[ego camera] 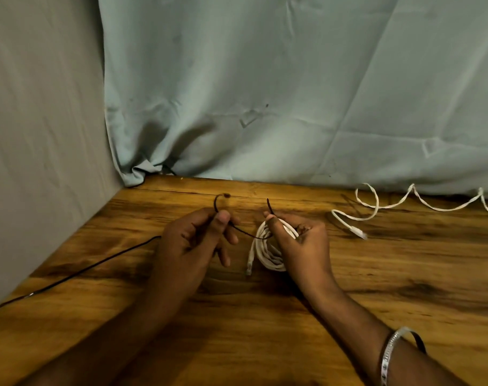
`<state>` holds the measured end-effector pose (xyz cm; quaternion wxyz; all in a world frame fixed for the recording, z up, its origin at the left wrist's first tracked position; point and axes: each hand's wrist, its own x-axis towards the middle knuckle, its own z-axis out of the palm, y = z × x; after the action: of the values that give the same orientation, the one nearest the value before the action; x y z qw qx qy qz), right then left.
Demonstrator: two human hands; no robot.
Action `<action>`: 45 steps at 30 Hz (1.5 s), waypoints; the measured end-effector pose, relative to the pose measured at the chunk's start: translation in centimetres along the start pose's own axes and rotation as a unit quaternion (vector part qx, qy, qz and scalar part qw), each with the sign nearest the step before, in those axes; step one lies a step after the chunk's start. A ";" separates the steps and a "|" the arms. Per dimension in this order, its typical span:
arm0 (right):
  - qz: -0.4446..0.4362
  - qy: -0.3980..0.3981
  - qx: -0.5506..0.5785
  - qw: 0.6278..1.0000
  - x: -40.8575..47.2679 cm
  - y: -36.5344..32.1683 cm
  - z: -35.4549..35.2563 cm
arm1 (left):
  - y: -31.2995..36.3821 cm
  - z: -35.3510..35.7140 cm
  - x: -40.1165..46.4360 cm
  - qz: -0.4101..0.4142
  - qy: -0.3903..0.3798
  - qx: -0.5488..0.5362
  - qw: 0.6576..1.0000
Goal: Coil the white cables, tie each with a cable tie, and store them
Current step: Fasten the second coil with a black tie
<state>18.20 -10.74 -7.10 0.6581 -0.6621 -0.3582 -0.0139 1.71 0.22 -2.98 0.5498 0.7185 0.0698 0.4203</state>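
White cable, already wound into a small coil [273,247], is sitting in the right hand [301,243], whose thumb and fingers are closing around the loops and keeping them bunched just above the wooden table [376,274]. One plug end [249,270] is hanging loose below the coil. A thin black tie [248,234] is passing under the thumb and through the coil; its short end is sticking up past the right thumb, and its long end is curling up from the left hand [198,238], which is pinching it between thumb and forefinger.

The risk, as I judge it, is the coil springing open: if the right thumb is easing off while the tie is being drawn round, the loops may be fanning out and the tie catching only some of them. The slim tie may also be slipping from the left pinch.

A second white cable [376,207] is lying uncoiled at the far right, well apart from the hands. A black cord [78,271] is trailing along the left edge. No box or other container is showing, so where the coils are going cannot be told.
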 end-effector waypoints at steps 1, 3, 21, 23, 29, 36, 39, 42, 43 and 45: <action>-0.002 -0.003 -0.009 1.000 -0.1 -0.1 0.0 | 0.2 -0.1 0.0 0.013 0.014 -0.002 1.000; 0.000 -0.003 -0.022 1.000 -0.1 -0.2 0.0 | 0.4 -0.4 0.1 0.036 0.036 -0.001 0.999; -0.002 0.020 -0.065 0.998 0.1 -0.2 -0.1 | -0.4 -2.1 -0.1 -0.104 -0.375 0.275 0.879; 0.002 0.019 -0.066 0.998 0.1 -0.3 -0.1 | -0.6 -1.6 -0.2 -0.095 -0.349 0.234 0.903; 0.007 0.015 -0.069 0.997 0.2 -0.1 -0.1 | -0.2 -0.9 -0.6 -0.077 -0.288 0.216 0.930; -0.004 0.013 -0.068 0.998 0.3 0.0 -0.1 | 0.0 -0.8 -0.6 -0.045 -0.257 0.137 0.956; -0.012 0.019 -0.070 0.997 0.4 0.0 -0.1 | -0.1 -0.7 -0.8 -0.059 -0.362 0.136 0.920; -0.016 0.025 -0.070 0.997 0.5 0.2 0.0 | 0.0 -0.7 -0.7 -0.079 -0.415 0.151 0.894; -0.013 0.023 -0.070 0.997 0.5 0.2 0.0 | 0.1 -0.7 -0.7 -0.086 -0.415 0.154 0.893; -0.006 0.019 -0.065 0.998 0.5 0.2 -0.1 | 0.1 -0.8 -0.7 -0.089 -0.409 0.165 0.893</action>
<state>18.67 -10.56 -6.98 0.6205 -0.7007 -0.3480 -0.0537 0.69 0.33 -3.19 0.4383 0.8981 -0.0287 0.0212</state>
